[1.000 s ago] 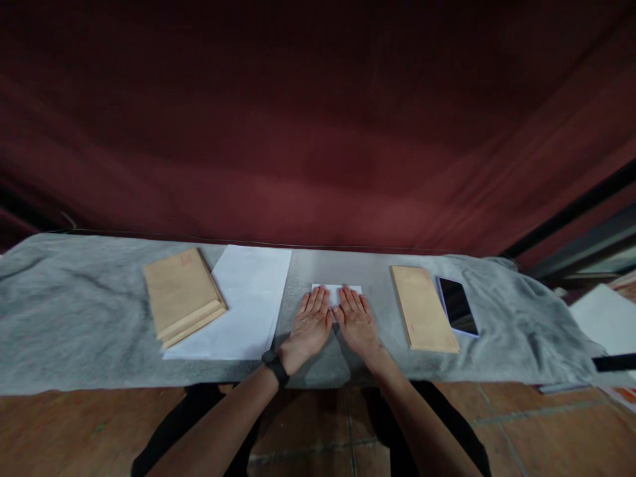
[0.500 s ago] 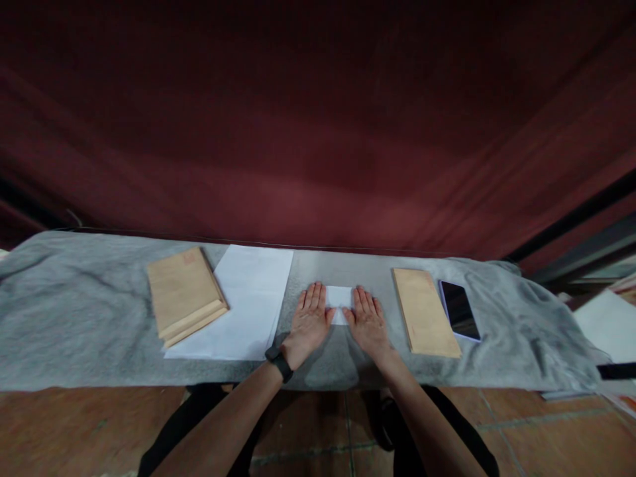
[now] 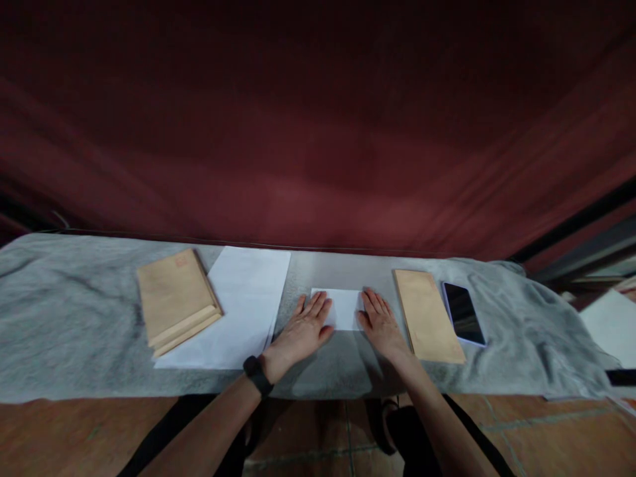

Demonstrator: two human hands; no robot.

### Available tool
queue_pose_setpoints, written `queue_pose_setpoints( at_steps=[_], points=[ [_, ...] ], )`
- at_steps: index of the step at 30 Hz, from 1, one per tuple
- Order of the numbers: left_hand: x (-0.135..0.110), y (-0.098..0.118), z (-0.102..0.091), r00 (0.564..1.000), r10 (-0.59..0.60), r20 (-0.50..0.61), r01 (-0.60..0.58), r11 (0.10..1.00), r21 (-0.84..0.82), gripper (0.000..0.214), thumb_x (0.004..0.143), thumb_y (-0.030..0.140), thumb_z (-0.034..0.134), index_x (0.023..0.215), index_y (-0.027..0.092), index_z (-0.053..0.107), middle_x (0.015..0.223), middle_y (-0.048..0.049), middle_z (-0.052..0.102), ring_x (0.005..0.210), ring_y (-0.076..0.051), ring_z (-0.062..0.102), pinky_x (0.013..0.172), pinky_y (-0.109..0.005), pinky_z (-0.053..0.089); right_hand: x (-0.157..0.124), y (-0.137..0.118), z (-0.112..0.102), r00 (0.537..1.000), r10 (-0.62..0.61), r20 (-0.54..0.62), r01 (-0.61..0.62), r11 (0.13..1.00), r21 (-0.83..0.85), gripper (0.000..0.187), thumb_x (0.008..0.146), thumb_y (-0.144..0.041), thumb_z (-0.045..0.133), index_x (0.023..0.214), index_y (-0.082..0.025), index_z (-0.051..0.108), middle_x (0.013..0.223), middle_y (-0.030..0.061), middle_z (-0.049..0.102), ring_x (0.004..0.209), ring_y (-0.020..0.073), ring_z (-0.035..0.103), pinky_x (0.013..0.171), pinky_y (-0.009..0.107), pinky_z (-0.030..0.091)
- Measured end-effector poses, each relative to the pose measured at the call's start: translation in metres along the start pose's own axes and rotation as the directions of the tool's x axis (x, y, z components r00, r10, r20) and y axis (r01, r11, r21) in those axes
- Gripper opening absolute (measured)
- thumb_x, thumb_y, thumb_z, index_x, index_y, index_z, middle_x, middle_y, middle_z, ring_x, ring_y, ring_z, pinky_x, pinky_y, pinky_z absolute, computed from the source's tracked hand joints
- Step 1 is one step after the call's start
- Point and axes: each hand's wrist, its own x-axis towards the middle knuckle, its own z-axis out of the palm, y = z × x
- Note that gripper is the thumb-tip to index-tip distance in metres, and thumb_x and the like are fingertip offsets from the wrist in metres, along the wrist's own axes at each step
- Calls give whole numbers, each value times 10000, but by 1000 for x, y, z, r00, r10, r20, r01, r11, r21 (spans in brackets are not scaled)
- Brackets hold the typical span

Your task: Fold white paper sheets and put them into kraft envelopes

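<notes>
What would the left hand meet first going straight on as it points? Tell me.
Probably the red backdrop: the left hand lies partly on the white paper and would pass over its edge and grey cloth first; depth there is unclear.

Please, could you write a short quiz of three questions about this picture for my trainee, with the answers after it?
1. Multiple choice: what shows between the left hand and the right hand? A) a cup; B) a small white sheet; C) a pair of scissors.
2. True or false: the phone lies to the right of the long brown packet.
3. Fill in: the brown paper stack lies partly on the ____.

Key: 1. B. 2. True. 3. Large white paper.
</notes>
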Motion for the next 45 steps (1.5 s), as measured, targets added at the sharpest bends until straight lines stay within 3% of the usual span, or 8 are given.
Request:
queue_pose_setpoints(
  at_steps=[13, 21, 24, 28, 32, 36, 39, 45],
  points=[
    [0, 3, -24, 989, 121, 81, -118, 992, -37, 470, 895, 115, 545, 1363, 150, 563, 1491, -119, 537, 1381, -225, 499, 1178, -392, 355, 3, 1, -10, 995, -92, 30, 88, 991, 102, 505, 995, -296, 397, 1471, -157, 495, 1546, 113, 473, 1449, 230, 406, 1216, 475, 335],
    [13, -20, -23, 988, -42, -147, -7, 947, -322, 200, 970, 237, 545, 1011, 217, 740, 1108, -53, 763, 1043, -213, 700, 1057, -388, 478, 12, 12, -20, 997, -67, 38, 43, 895, 443, 463, 909, -148, 418, 1287, -211, 679, 1429, 83, 604, 1375, 213, 508, 1198, 465, 378],
    [19, -23, -27, 956, -200, -213, 54, 838, -543, 174, 941, 294, 590, 935, 222, 748, 968, -45, 779, 936, -225, 712, 916, -362, 537, 15, 9, -30, 997, -66, 39, 28, 787, 617, 377, 905, -228, 488, 1192, -230, 732, 1409, 66, 620, 1355, 233, 528, 1184, 457, 387],
    [25, -18, -33, 901, -409, -143, 117, 546, -830, 236, 888, 411, 632, 845, 206, 741, 793, -10, 744, 729, -179, 674, 674, -262, 519, 16, -1, -40, 997, 59, 59, -83, 671, 737, 304, 896, -428, 588, 1045, -231, 766, 1133, 47, 750, 1076, 248, 679, 984, 414, 527],
    [30, -15, -33, 833, -550, -52, 124, 278, -953, 279, 805, 446, 702, 890, 182, 728, 703, 16, 666, 620, -135, 587, 557, -220, 447, 17, -7, -39, 974, 156, 164, -224, 549, 805, 354, 856, -521, 598, 778, -196, 713, 668, -13, 662, 649, 169, 617, 601, 279, 526],
    [31, -18, -20, 819, -571, 61, 160, 124, -979, 378, 779, 375, 727, 1098, 175, 686, 692, 29, 623, 626, -136, 590, 550, -218, 443, 18, -10, -33, 934, 259, 246, -341, 441, 830, 329, 824, -514, 582, 818, -200, 679, 615, -29, 604, 567, 149, 557, 446, 236, 453],
    [29, -19, -8, 832, -544, 108, 256, 204, -945, 459, 771, 219, 693, 1225, 173, 639, 738, 26, 635, 632, -138, 600, 595, -245, 488, 18, -11, -30, 911, 313, 269, -398, 490, 775, 284, 819, -479, 559, 776, -213, 648, 600, -27, 595, 545, 149, 552, 423, 233, 439],
    [27, -14, 1, 887, -428, -173, 235, 741, -630, 570, 809, 12, 508, 1338, 209, 588, 1195, -75, 663, 1025, -202, 662, 951, -362, 538, 18, -13, -30, 903, 312, 296, -424, 757, 497, 167, 848, -299, 549, 702, -224, 583, 587, -44, 562, 496, 114, 531, 467, 213, 367]
  ],
)
